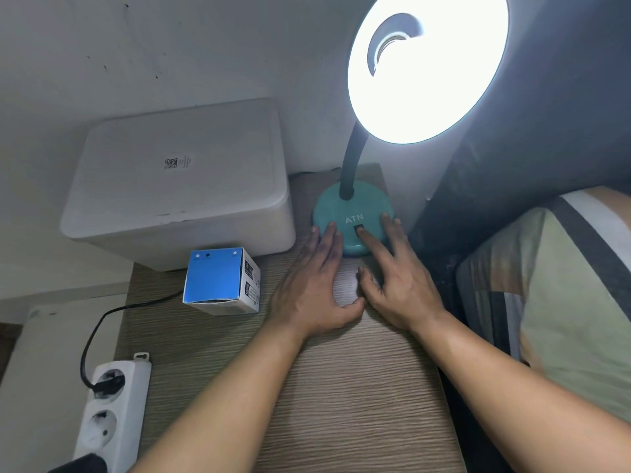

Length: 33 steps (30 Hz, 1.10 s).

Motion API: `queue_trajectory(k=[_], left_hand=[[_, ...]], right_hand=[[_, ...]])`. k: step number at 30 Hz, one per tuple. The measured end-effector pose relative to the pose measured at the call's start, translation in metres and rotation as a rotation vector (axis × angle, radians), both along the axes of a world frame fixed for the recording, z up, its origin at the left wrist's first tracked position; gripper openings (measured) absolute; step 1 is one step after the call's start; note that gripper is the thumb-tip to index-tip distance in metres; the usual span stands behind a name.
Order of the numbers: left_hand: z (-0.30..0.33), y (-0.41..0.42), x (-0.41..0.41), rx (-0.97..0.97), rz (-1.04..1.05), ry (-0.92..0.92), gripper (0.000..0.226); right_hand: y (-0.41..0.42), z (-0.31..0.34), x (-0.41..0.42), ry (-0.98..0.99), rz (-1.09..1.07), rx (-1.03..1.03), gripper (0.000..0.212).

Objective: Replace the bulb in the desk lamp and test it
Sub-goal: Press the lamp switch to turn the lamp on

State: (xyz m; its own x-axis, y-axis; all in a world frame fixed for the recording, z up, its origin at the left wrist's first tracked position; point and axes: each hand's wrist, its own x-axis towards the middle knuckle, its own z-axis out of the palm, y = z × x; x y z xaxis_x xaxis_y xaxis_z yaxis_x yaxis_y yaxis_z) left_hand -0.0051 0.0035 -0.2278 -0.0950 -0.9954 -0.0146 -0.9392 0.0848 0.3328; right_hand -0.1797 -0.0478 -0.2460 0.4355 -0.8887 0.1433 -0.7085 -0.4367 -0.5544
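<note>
The desk lamp stands at the back of the wooden desk (358, 387). Its round teal base (351, 208) bears the letters ATN, and a dark flexible neck (351, 158) rises to the shade (426, 59), which glows brightly. The bulb inside is lost in the glare. My left hand (316, 285) lies flat with its fingertips on the base's left edge. My right hand (396, 281) rests on the base's right side, index finger on the black switch (359, 229). Neither hand holds anything. A blue and white bulb box (222, 281) stands left of my hands.
A white lidded plastic bin (181, 186) sits at the back left against the wall. A white power strip (112, 411) lies at the front left with a black plug and cord (95, 336) in it. A striped pillow (563, 285) is on the right.
</note>
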Motion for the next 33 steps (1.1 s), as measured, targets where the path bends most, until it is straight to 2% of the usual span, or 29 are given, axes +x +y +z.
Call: queue_trajectory(k=[33], left_hand=[[0.0011, 0.0015, 0.0002, -0.015, 0.005, 0.010, 0.108]], right_hand=[[-0.0015, 0.0080, 0.0009, 0.109, -0.007, 0.045, 0.071]])
